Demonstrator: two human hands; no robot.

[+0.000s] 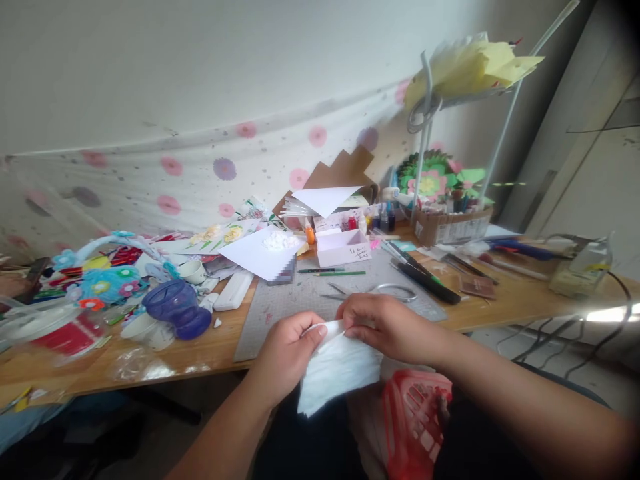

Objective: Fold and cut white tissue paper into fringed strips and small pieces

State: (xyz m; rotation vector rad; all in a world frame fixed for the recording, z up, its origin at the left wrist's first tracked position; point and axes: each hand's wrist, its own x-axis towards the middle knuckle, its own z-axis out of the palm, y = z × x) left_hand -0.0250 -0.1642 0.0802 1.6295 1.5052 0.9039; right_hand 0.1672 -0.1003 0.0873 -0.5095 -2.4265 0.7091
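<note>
Between my hands hangs a soft white sheet that looks like tissue paper (343, 367), pinched along its upper edge. My left hand (295, 347) grips its upper left corner, thumb on top. Close beside it, my right hand (377, 327) pinches the same edge with thumb and fingers. The sheet droops over my lap, in front of the table's edge. Just beyond my right hand lie scissors (400, 291) on the grey cutting mat (280, 307), partly hidden by that hand. A green pencil (343, 273) and a darker one lie farther back on the mat.
A pink box (345, 250) and small paint bottles (385, 220) stand behind the mat. To the left are a purple cup (180, 310), a flowered basket (107, 287) and a red-and-white tub (65, 330). A red plastic basket (413, 420) sits below my right forearm.
</note>
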